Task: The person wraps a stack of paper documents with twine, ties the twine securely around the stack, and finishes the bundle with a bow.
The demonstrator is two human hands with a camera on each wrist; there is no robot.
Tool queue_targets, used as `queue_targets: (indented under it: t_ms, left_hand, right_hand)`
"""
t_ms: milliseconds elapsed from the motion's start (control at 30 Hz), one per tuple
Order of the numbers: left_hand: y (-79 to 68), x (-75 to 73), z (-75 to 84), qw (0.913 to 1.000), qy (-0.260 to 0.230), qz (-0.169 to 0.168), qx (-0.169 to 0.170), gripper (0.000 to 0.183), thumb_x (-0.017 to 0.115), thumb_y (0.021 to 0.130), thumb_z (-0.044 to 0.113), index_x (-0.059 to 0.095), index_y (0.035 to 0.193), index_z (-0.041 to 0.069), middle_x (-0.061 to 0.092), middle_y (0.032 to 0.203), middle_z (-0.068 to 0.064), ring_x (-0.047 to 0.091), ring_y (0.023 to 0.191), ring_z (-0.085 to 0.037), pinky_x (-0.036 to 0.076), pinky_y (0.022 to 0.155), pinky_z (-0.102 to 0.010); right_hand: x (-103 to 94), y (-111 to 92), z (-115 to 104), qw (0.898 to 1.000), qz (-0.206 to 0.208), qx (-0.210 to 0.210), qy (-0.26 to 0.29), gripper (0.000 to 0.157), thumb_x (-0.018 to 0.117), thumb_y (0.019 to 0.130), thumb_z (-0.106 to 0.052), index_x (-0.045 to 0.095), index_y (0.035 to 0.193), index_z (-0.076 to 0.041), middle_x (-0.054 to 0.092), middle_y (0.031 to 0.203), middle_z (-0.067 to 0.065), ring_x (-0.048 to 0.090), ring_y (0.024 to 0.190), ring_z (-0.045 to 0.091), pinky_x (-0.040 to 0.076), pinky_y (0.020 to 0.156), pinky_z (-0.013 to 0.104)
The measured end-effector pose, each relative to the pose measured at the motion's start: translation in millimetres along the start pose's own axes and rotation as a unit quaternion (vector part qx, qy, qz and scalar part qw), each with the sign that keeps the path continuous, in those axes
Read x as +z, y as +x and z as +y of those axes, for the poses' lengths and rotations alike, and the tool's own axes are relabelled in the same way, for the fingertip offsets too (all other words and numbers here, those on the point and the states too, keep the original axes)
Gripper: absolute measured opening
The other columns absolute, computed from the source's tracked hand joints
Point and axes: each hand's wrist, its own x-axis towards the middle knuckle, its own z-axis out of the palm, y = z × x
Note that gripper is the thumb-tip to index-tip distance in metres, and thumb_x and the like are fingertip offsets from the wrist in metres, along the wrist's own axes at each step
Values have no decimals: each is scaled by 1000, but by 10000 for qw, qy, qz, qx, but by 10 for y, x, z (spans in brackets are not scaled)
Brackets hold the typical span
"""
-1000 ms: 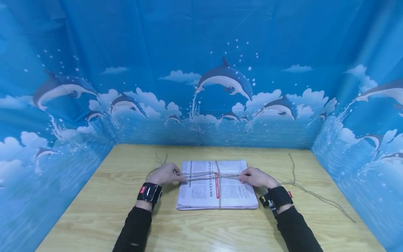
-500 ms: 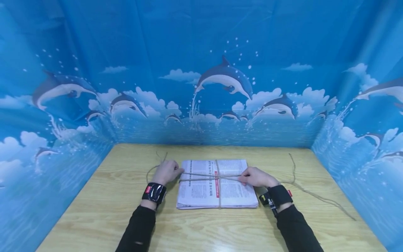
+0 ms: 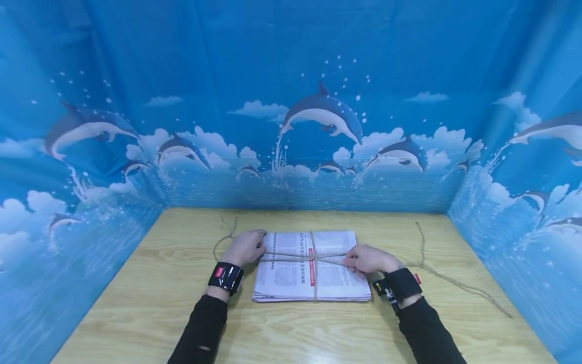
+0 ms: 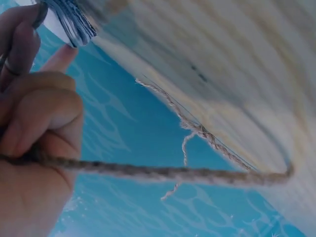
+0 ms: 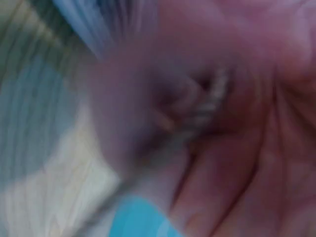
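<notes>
A flat stack of folded newspapers (image 3: 282,283) lies on the table, bound by jute twine (image 3: 315,283) that crosses on top. My left hand (image 3: 244,248) is at the stack's upper left edge. In the left wrist view, its lower fingers curl round the twine (image 4: 148,172), while other fingers touch or nearly touch the corner of the stack (image 4: 79,24). My right hand (image 3: 370,259) grips twine over the stack's right side. The blurred right wrist view shows twine (image 5: 116,195) running into the curled fingers of that hand (image 5: 242,148).
Loose twine ends trail beyond both hands, a short curl (image 3: 223,238) at left and a long forked tail (image 3: 459,284) at right. The wooden table (image 3: 291,333) is enclosed by a blue dolphin-print curtain (image 3: 254,121) at back and sides.
My left hand has drawn back from over the newspapers to their left edge, its fingers shifting up towards the corner. My right hand has stayed nearly in place on the twine.
</notes>
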Motion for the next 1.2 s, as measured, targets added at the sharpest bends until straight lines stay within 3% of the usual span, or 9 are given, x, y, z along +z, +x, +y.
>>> queue_targets:
  t_ms: [133, 233, 300, 433, 633, 700, 833, 1000, 1200]
  left_hand:
    - [22, 12, -4, 9999, -32, -137, -7, 31, 66, 88, 15, 53, 60, 15, 60, 136, -11, 63, 87, -19, 48, 71, -31]
    - [29, 9, -8, 9996, -160, -222, -107, 9, 65, 88, 15, 70, 88, 7, 61, 134, -11, 60, 85, -18, 47, 73, -32]
    - [32, 13, -7, 9992, -235, -283, -181, 25, 64, 88, 15, 70, 109, 4, 62, 133, -11, 58, 79, -18, 46, 68, -31]
    - [22, 8, 23, 9982, -249, -433, -339, 30, 63, 89, 15, 69, 116, 3, 62, 134, -11, 57, 75, -18, 43, 64, -31]
    - [10, -41, 41, 9977, -195, -461, -468, 45, 64, 87, 14, 59, 130, 1, 68, 119, -14, 58, 76, -18, 45, 65, -31]
    - [5, -55, 38, 9977, -163, -475, -465, 40, 64, 86, 13, 62, 124, 0, 70, 102, -12, 54, 66, -17, 43, 58, -30]
    - [-18, -88, 34, 9971, -75, -573, -496, 9, 67, 83, 13, 63, 88, 5, 58, 70, -4, 46, 56, -16, 37, 51, -29]
    - [-49, -125, 28, 9951, -59, -720, -671, 26, 73, 83, 19, 56, 64, 14, 50, 59, 4, 46, 54, -14, 36, 49, -27]
    - [-18, -138, 35, 9964, -67, -671, -513, 34, 76, 83, 27, 55, 59, 16, 48, 57, 6, 45, 55, -13, 34, 51, -28]
  right_hand:
    - [49, -16, -70, 9974, -26, 609, 395, 32, 47, 104, -20, 58, 78, -5, 54, 53, 1, 48, 42, 10, 44, 41, 24]
    - [65, -31, -104, 9947, -160, 782, 650, 30, 47, 104, -19, 58, 80, -4, 54, 54, 3, 48, 42, 10, 44, 41, 24]
    - [81, -45, -112, 9929, -392, 747, 839, 30, 46, 104, -18, 57, 81, -3, 56, 54, 3, 49, 41, 9, 44, 40, 24]
    - [120, -54, -114, 9862, -793, 727, 1262, 29, 42, 105, -16, 54, 84, 0, 60, 55, 7, 56, 40, 11, 49, 40, 27]
    - [86, -36, -116, 9850, -548, 842, 1402, 28, 43, 105, -17, 54, 87, 1, 66, 64, 11, 64, 48, 16, 56, 49, 33]
    - [63, -30, -113, 9854, -491, 765, 1439, 27, 43, 105, -18, 55, 91, 2, 67, 68, 13, 65, 52, 17, 57, 52, 33]
    - [35, -12, -112, 9880, -555, 355, 1396, 27, 42, 105, -17, 58, 98, 4, 67, 75, 13, 66, 62, 18, 58, 59, 35]
    - [39, 28, -112, 9947, -438, -156, 921, 29, 45, 104, -14, 59, 88, 4, 64, 77, 10, 62, 68, 17, 54, 62, 33]
    - [10, 49, -100, 9993, 120, -365, 37, 31, 46, 104, -16, 62, 82, 0, 63, 75, 7, 56, 67, 15, 45, 62, 27]
